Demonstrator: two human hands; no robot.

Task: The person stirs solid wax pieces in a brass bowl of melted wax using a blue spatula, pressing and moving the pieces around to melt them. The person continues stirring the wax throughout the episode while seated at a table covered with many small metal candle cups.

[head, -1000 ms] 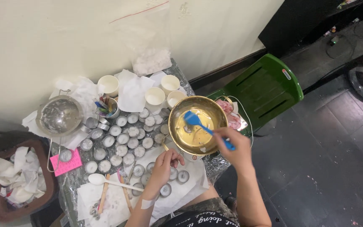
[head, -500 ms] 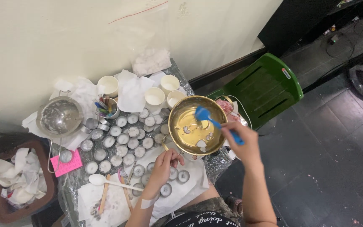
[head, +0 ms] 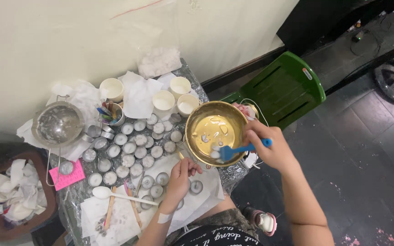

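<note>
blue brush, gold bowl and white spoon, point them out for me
blue brush (head: 228, 152), head view, on its bristle end
gold bowl (head: 206, 125), head view, on its bare inner wall
white spoon (head: 102, 192), head view, on its scoop

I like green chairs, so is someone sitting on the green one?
No, the green chair has nobody on its seat.

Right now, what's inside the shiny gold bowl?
Inside the gold bowl there is yellowish liquid with some white lumps near the front. The right hand holds a blue spatula whose head dips into them. What lies under the spatula head is hidden.
</note>
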